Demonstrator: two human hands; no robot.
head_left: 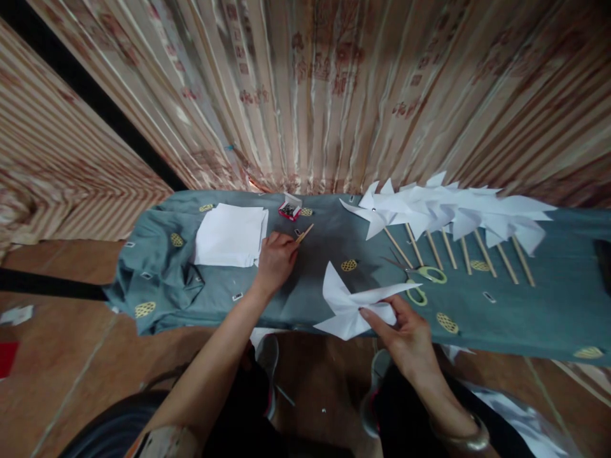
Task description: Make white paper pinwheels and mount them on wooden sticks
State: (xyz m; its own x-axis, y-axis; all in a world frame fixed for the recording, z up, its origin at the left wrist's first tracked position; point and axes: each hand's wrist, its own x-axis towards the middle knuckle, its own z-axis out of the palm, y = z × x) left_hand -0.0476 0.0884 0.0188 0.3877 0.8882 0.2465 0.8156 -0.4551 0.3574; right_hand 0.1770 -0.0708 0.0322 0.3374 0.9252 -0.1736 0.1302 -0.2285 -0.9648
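Observation:
Between thumb and fingers, my right hand (408,334) pinches a white paper pinwheel (346,308) near its centre, over the front edge of the table. My left hand (275,259) is closed around thin wooden sticks (306,233), whose ends poke out to the upper right; the rest is hidden by the hand. Just left of that hand lies a stack of white paper squares (229,235). Behind it stands a small opened red box (289,208) with small dark metallic pieces inside. Scissors (432,275) with green handles lie beyond the pinwheel I hold.
Several white pinwheels on wooden sticks (449,207) overlap in a row at the back right. A grey-green cloth (529,318) covers the narrow table. A patterned curtain (334,95) hangs right behind it. A dark object (603,261) sits at the right edge.

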